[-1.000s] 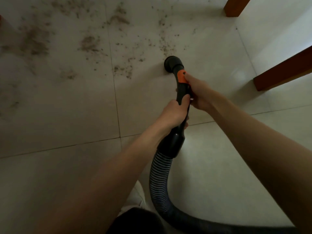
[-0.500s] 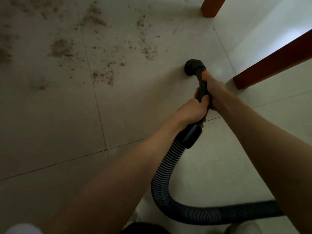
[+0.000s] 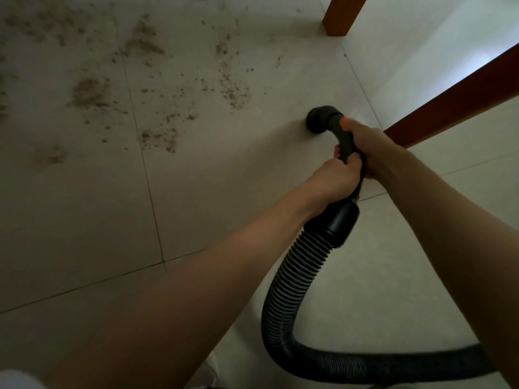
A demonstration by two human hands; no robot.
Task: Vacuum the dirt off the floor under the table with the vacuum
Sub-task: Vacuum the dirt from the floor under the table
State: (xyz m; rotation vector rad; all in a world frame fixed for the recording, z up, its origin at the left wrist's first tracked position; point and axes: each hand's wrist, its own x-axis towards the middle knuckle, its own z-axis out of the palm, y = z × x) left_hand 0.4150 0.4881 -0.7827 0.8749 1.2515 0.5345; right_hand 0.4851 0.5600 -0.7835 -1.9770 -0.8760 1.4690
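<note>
While dirt [image 3: 157, 88] lies left, both hands' grips, left hand [image 3: 334, 178] and right hand [image 3: 370, 147], wrap the vacuum handle [image 3: 346, 141].

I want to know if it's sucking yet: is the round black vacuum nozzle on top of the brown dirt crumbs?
No, the round black vacuum nozzle sits on bare pale tile, apart from the brown dirt crumbs scattered to its left.

Home: tiled floor [image 3: 84, 220], wooden table legs [image 3: 341, 15]

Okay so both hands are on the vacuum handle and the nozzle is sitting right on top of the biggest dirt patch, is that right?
Not quite. Both the left hand and right hand do grip the vacuum handle, but the head view shows the nozzle over bare tile, off to the right of the dirt, not on any patch.
</note>
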